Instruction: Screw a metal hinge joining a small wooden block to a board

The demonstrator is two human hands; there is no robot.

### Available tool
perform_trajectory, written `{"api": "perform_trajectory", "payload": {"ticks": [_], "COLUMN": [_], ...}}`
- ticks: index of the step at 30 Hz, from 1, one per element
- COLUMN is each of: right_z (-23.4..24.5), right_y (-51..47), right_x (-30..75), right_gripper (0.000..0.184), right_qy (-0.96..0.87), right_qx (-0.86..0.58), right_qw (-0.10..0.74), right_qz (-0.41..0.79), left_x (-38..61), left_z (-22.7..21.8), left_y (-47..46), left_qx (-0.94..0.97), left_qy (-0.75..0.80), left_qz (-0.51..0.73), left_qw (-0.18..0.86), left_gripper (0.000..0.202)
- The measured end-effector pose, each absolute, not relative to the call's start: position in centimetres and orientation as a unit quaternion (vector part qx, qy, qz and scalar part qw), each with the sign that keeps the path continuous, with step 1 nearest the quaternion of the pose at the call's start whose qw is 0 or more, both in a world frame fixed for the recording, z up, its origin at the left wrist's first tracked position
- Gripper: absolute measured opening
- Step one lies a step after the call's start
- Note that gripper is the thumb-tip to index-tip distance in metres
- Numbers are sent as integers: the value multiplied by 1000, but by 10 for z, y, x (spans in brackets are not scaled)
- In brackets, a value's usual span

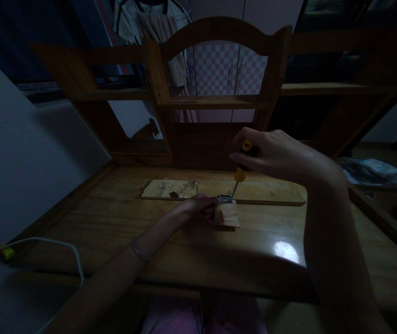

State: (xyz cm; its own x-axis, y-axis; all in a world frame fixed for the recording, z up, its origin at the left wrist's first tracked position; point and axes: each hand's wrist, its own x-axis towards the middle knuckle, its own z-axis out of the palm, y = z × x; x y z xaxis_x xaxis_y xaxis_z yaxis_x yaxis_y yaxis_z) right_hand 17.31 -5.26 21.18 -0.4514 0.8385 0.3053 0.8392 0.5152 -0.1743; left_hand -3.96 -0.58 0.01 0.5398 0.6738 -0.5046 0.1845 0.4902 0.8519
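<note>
My right hand (259, 150) is wrapped round the yellow and black handle of a screwdriver (240, 174). The shaft points down, its tip at a small shiny metal hinge-like piece (225, 198). That piece lies at the top edge of a small wooden block (229, 214). My left hand (201, 206) grips the block's left side, fingertips against the metal piece. Behind them a long wooden board (268, 191) lies across the desk, with a pale, stained, torn patch (170, 188) on its left part. Whether the screwdriver tip sits in a screw is too small to tell.
The wooden desk top (115, 222) carries a shelf frame (215, 102) at its back. A white cable (55, 240) loops at the left edge near a yellow item (8, 252). Plastic-wrapped things (375, 171) lie on a lower surface at the right. The room is dim.
</note>
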Motion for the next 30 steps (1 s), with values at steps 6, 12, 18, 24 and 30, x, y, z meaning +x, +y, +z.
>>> {"api": "perform_trajectory", "payload": {"ticks": [6, 12, 18, 24, 30], "right_z": [212, 213, 218, 214, 214], "right_y": [-55, -55, -60, -60, -58], "right_x": [174, 173, 174, 171, 180], "right_gripper": [37, 39, 33, 28, 42], "right_qy": [-859, -843, -849, -843, -818], "right_qx": [-484, -511, -501, -512, -555], "right_qw": [166, 170, 164, 166, 146], "right_qz": [-2, -12, 27, 14, -31], "left_x": [-40, -42, -41, -39, -42], "left_z": [4, 0, 3, 6, 3], "left_y": [-8, -7, -8, -9, -10], "left_qx": [476, 470, 479, 475, 480], "left_qy": [440, 423, 440, 453, 424], "left_qz": [175, 178, 170, 164, 186], "left_qw": [741, 754, 740, 737, 745], "left_gripper": [42, 39, 44, 45, 42]}}
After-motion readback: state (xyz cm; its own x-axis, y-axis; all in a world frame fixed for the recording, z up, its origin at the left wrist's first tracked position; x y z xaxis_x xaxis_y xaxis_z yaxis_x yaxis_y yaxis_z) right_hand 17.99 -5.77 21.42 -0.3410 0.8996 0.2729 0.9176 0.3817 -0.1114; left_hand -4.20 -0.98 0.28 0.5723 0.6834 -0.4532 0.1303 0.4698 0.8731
